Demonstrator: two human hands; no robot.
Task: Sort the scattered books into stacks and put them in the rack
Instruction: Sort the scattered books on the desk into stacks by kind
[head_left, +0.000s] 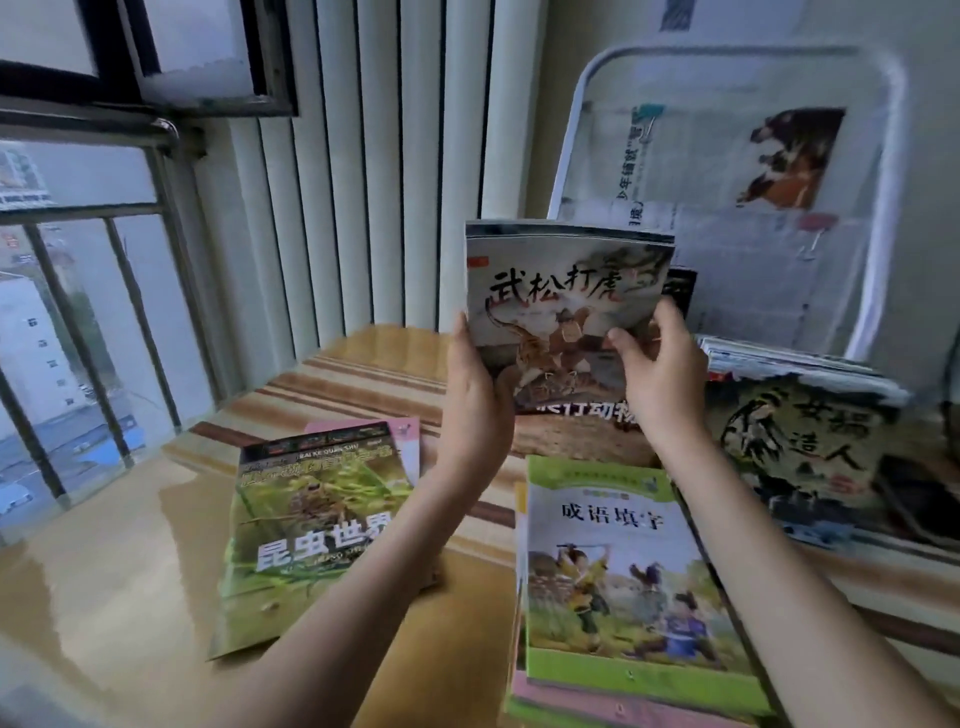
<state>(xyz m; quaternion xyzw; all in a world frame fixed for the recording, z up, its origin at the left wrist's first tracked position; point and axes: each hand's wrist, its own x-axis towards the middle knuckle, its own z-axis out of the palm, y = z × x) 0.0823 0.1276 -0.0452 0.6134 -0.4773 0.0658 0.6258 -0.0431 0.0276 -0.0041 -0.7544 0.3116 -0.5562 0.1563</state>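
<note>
Both hands hold up a thin stack of books whose front cover shows a tiger fight (563, 291). My left hand (475, 384) grips its lower left edge and my right hand (657, 374) grips its lower right edge. The stack is raised above the wooden surface, in front of the white-framed rack (883, 208) at the back right. Below it lies a brown book (566, 431). A green insect book (311, 519) lies at the left over a pink one (410, 431). A green-covered book (623, 571) tops a stack at the lower right.
A grey-green book with black brush lettering (800, 452) leans at the right, with a pile of thin books (789, 369) behind it. A window with metal bars (78, 322) fills the left. White vertical blinds (363, 182) hang behind the wooden surface (130, 545).
</note>
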